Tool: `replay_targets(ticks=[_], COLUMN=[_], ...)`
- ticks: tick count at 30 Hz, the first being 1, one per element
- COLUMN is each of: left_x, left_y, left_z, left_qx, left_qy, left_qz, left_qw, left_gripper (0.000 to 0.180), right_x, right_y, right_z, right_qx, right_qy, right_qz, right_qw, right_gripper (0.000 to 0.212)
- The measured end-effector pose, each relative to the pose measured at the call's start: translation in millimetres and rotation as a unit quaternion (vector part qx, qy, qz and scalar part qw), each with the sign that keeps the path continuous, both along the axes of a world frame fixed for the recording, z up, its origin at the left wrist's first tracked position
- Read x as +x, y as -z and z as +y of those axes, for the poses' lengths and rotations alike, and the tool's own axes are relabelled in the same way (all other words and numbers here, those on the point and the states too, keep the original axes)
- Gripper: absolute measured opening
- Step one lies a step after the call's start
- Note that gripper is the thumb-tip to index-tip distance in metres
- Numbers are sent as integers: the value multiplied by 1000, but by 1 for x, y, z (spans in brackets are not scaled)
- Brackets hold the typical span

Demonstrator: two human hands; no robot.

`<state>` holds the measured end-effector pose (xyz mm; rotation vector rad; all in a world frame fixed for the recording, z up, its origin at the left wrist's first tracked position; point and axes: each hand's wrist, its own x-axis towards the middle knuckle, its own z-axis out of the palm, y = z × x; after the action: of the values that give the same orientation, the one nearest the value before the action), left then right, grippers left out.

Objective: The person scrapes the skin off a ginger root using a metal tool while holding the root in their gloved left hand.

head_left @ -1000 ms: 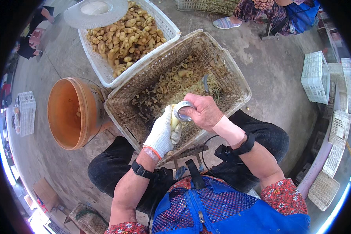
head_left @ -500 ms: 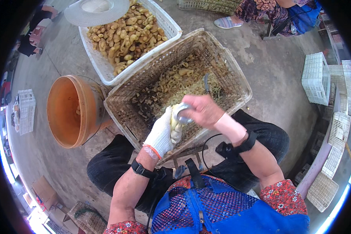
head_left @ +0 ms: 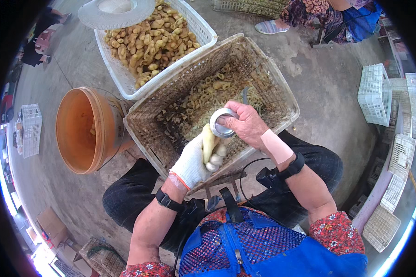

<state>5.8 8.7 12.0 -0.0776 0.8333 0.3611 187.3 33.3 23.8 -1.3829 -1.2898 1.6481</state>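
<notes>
Viewed remotely, I observe the gloved left hand curled around a pale, elongated vegetable, the bare right hand beside it clasping a silvery ring.

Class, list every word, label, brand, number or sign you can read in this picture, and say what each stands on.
None can be read anywhere in view.
Silver ring in the right hand: no lettering visible.
Orange bucket: no lettering visible.
Cardboard box: too small and blurred to tell.
Wrist straps: too small to tell.
</notes>
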Motion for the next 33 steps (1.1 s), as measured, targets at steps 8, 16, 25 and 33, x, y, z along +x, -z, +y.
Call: replay_targets(ticks=[8, 16, 25, 33], left_x=[1, 3, -3, -12], left_y=[-3, 4, -12, 0], left_z=[2, 1, 10, 20], left_qx=[141, 86, 71, 155], left_qy=[-39, -6, -27, -123], left_qz=[8, 62, 8, 121], left_qw=[989, 994, 997, 973], left_gripper=[64, 69, 71, 31], right_x=[-2, -10, 37, 25], right_y=[2, -2, 10, 12], right_z=[-1, -7, 24, 7], right_qx=[-109, -7, -4, -129], right_qy=[46, -40, 96, -139], right_qz=[60, 49, -162, 47], right_qw=[991, 998, 982, 981], right_gripper=[15, 9, 14, 25])
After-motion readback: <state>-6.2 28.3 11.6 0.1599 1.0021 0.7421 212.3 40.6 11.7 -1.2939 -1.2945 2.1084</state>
